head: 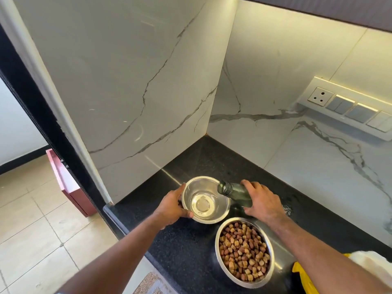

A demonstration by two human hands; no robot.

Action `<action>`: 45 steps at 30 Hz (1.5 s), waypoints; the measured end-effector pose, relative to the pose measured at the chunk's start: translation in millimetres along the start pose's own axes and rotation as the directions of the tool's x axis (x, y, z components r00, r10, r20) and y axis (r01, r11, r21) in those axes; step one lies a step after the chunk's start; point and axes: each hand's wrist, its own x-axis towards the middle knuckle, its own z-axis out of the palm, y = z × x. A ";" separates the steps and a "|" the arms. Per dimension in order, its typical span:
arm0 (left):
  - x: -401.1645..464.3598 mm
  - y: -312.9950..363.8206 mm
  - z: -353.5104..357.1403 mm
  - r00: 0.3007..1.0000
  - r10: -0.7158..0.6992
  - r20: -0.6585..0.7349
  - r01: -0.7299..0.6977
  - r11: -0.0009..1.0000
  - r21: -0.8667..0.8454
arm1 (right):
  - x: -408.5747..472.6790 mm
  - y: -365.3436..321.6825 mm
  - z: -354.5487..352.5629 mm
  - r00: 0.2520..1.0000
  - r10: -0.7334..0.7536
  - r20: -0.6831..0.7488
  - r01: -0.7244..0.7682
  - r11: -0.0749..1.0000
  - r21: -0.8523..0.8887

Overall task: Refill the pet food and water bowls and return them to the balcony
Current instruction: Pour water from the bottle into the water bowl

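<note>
On the black tabletop (191,247), the kibble bowl (245,252) looks filled; water step underway. Left hand (172,205) fingers grip the steel water bowl (205,199); right hand (262,200) wraps the tilted green glass bottle (235,192). Next: pour steadily, then upright it

Surface: a black speckled stone countertop (191,247), polished, set into a corner of white marble-veined wall panels.
Far left corner: bare, with a pale streak of reflected light across it.
Left edge, toward the front: a steel water bowl (220,215) stands on the surface; clear water covers its bottom.
Front edge: a second steel bowl (218,253), just beside the first and nearer the front, is filled with brown and tan kibble (244,251).
Front right corner: a yellow and white item (301,272) lies at the edge of view, too cut off to tell what it is.
Right side: wet smears show near the back wall.
</note>
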 end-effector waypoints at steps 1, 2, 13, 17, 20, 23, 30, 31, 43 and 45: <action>1.4 1.3 0.7 1.000 -0.008 0.004 0.008 1.000 0.002 | 0.9 1.8 -0.5 1.000 -0.001 0.003 0.001 1.000 -0.020; 2.2 2.7 1.1 1.000 -0.018 0.005 0.018 1.000 0.003 | 1.7 3.6 -1.3 1.000 -0.004 0.007 0.004 0.999 -0.039; 1.7 5.1 -2.0 0.997 0.064 0.032 -0.064 0.998 -0.021 | 7.5 10.6 -5.9 0.998 -0.016 0.058 0.026 0.985 -0.168; 1.9 6.5 -4.3 0.997 0.068 0.045 -0.067 0.998 -0.011 | 6.6 10.2 -6.5 0.998 -0.014 0.059 0.024 0.984 -0.179; 2.7 6.7 -5.3 0.997 0.066 0.051 -0.066 0.998 0.004 | 5.3 10.1 -8.1 0.998 -0.011 0.065 0.023 0.982 -0.188; 2.9 6.9 -5.9 0.998 0.036 0.047 -0.037 0.999 0.023 | 4.5 10.5 -11.0 0.997 0.000 0.077 0.014 0.983 -0.184; 2.0 7.7 -7.4 0.998 0.009 0.056 -0.011 1.000 0.026 | 1.3 10.2 -19.3 0.996 0.011 0.085 0.006 0.982 -0.188; 1.8 8.0 -7.6 0.998 0.008 0.060 -0.009 1.000 0.024 | 0.8 10.1 -20.3 0.996 0.011 0.085 0.005 0.982 -0.188; -2.0 6.7 -9.3 0.996 -0.008 0.086 0.009 1.000 -0.006 | -2.0 9.9 -30.3 0.997 0.012 0.078 0.003 0.981 -0.192; -2.0 7.7 -9.5 0.996 -0.011 0.090 0.011 1.000 -0.002 | -2.8 9.8 -31.7 0.997 0.009 0.074 0.006 0.982 -0.190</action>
